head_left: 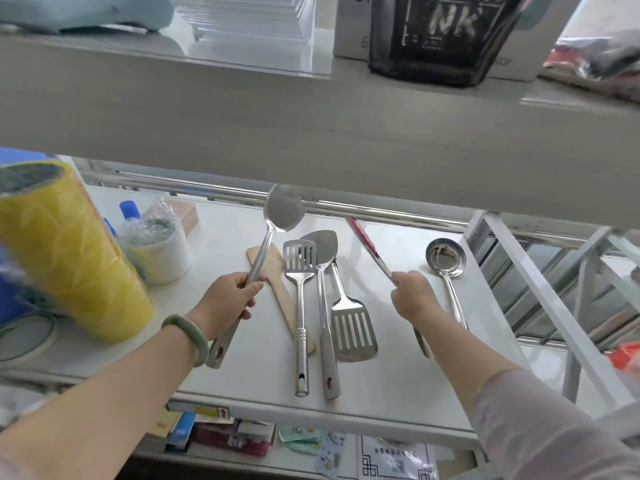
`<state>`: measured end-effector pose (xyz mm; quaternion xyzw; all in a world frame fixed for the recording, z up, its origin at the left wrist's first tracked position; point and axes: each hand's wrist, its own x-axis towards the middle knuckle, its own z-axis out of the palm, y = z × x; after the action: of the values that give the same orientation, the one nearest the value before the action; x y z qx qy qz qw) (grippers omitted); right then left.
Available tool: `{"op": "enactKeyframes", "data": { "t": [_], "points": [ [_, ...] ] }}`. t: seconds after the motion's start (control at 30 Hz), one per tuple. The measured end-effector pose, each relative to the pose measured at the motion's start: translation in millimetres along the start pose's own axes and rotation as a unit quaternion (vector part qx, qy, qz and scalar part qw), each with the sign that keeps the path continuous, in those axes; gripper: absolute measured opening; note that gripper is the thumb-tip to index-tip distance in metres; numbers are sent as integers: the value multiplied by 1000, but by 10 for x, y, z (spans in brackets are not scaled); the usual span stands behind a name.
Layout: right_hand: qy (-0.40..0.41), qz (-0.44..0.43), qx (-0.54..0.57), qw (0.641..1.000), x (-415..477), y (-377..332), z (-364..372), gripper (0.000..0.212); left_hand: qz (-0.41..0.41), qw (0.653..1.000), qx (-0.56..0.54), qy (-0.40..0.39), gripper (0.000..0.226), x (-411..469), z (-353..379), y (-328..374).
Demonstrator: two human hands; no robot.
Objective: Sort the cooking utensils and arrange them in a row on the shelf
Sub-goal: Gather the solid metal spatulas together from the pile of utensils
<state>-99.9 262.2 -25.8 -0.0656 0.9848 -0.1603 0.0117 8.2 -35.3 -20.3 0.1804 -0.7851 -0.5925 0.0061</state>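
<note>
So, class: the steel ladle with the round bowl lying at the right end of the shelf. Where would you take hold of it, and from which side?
Probably the steel ladle by the bare stretch of its thin handle just below the bowl, coming from its right, open side. The lower handle passes behind the right hand, and the bowl is too round to pinch.

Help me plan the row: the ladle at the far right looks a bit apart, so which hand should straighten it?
Probably the right hand: it sits just beside the ladle, though its grip holds the red-tipped utensil. The left hand holds a skimmer across the pile.
</note>
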Motion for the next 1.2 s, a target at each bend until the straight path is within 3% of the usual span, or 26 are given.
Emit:
{"op": "enactKeyframes", "data": {
  "t": [0.1, 0.3, 0.4, 0.53, 0.63, 0.77, 0.9, 1.0, 1.07, 1.13, 1.2],
  "points": [
    [47, -37, -11, 998, 48, 43, -276, 26, -29, 996, -80, -4, 15, -13, 19, 57],
    [13, -146, -109, 983, 61, 61, -833, 34, -52, 986, -159, -16, 15, -44, 103, 156],
    [28, -238, -160, 957, -11, -62, -889, 41, -71, 972, -219, -47, 17, -113, 198, 224],
    [71, -386, -192, 900, -124, -343, -738, 20, -92, 960, -241, -109, 18, -273, 376, 337],
    [64, -442, -190, 874, -165, -554, -563, 13, -104, 954, -225, -169, 23, -419, 560, 355],
    [17, -431, -180, 884, -152, -834, -494, 21, -100, 948, -195, -231, 29, -598, 757, 339],
    [-7, -417, -161, 895, -86, -948, -438, 26, -97, 937, -253, -220, 26, -652, 829, 329],
    [-10, -393, 1, 919, -38, -974, -351, 30, -67, 947, -251, -190, 13, -653, 814, 324],
    [78, -331, 145, 929, -9, -945, -294, 35, -57, 955, -242, -164, 9, -631, 753, 286],
    [162, -220, 217, 937, -29, -887, -243, 36, -59, 962, -230, -135, 8, -609, 666, 227],
    [117, -107, 201, 967, -102, -851, -166, 31, -56, 968, -217, -110, 9, -586, 564, 153]
  ]
}}
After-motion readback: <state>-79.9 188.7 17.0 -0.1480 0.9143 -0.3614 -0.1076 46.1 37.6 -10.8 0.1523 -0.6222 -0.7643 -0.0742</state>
